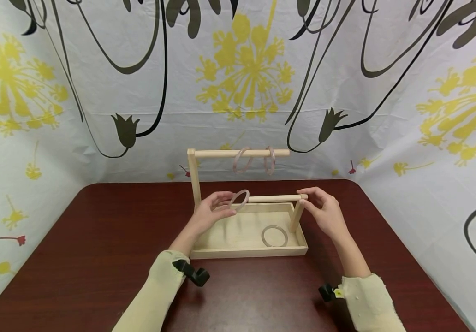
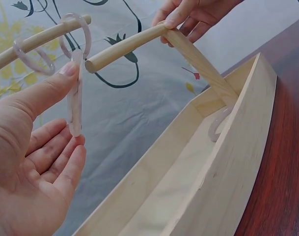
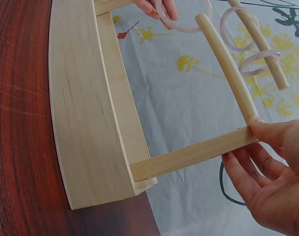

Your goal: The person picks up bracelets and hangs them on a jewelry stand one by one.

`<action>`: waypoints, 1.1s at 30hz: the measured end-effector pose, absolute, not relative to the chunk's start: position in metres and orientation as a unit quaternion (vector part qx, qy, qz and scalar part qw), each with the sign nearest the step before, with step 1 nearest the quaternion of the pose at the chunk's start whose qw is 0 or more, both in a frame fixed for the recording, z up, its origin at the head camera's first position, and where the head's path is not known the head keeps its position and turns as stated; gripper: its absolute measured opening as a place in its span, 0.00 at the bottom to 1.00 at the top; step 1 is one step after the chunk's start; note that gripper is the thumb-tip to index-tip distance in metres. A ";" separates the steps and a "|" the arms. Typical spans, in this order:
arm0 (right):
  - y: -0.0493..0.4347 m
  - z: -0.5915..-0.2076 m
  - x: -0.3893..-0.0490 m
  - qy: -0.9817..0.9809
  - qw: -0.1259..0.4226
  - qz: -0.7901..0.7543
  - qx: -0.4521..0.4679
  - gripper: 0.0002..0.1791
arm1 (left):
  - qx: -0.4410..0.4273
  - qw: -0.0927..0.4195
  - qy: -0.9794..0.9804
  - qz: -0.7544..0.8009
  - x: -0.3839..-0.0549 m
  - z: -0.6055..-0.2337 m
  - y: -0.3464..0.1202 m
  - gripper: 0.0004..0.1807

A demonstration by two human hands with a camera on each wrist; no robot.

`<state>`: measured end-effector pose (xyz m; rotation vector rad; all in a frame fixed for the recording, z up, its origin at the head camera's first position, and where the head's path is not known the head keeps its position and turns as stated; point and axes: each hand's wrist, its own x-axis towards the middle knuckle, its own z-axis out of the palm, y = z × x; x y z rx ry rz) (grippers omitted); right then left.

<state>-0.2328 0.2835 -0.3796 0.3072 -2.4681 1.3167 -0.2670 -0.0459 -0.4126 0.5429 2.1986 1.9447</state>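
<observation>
My left hand [image 1: 213,212] pinches a pale pinkish bangle [image 2: 75,98] between thumb and fingers. The bangle stands nearly edge-on beside the free end of the lower wooden rod [image 2: 124,46], which does not appear to pass through it. At the other end of that rod, my right hand [image 1: 323,210] grips the top of its short upright post [image 3: 198,153] with thumb and fingertips. Two more bangles [image 1: 242,160] hang on the taller rod [image 1: 217,153] behind. Another bangle [image 1: 274,236] lies flat in the wooden tray [image 1: 246,253] at the base of the stand.
The stand's tall post [image 1: 194,177] rises at the tray's left, partly hidden low down by the left hand. A dark red-brown table [image 1: 117,240] carries the stand. Behind it hangs a white curtain [image 1: 146,92] with yellow and dark plant prints.
</observation>
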 end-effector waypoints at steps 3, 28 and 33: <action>0.284 -0.380 -0.233 -0.866 0.164 0.461 0.108 0.15 | 0.181 0.079 0.734 0.650 -0.267 -0.411 -0.044 0.29; 0.286 -0.383 -0.235 -0.868 0.165 0.456 0.104 0.14 | 0.187 0.091 0.721 0.662 -0.267 -0.409 -0.022 0.29; 0.286 -0.383 -0.235 -0.871 0.166 0.451 0.104 0.14 | 0.187 0.093 0.715 0.667 -0.267 -0.410 -0.018 0.29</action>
